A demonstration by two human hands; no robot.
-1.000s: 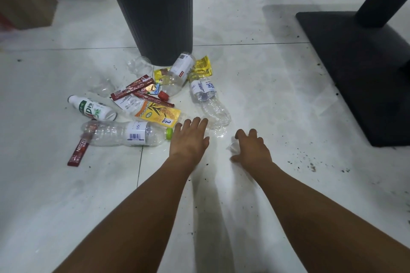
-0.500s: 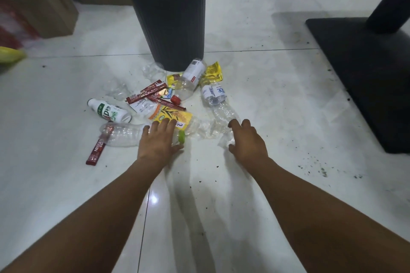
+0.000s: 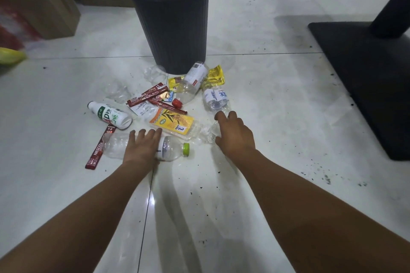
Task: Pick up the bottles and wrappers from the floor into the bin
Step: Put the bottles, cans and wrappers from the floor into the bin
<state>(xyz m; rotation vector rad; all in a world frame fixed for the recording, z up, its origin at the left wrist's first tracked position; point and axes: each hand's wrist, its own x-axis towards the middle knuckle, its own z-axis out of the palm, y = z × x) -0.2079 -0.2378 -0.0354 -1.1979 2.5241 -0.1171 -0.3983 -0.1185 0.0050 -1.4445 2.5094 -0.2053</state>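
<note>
The black bin stands at the top centre with bottles inside. A litter pile lies before it on the floor. My left hand lies over a clear bottle with a green cap, fingers wrapped across its middle. Bent fingers of my right hand rest on the lower end of a blue-labelled clear bottle, thumb beside crumpled clear plastic; its grip is hidden. Between the hands lies a yellow-labelled bottle. A white bottle, a red-capped bottle, red stick wrappers and yellow wrappers also lie there.
A black table base with its post fills the right side. Cardboard boxes stand at the back left, with a yellow object at the left edge. A red stick wrapper lies left of my left hand. Dark crumbs dot the tiles.
Both hands have reached forward into the pile. My left hand moved left onto the green-capped bottle. My right hand moved up from the bare floor to the blue-labelled bottle's end.
</note>
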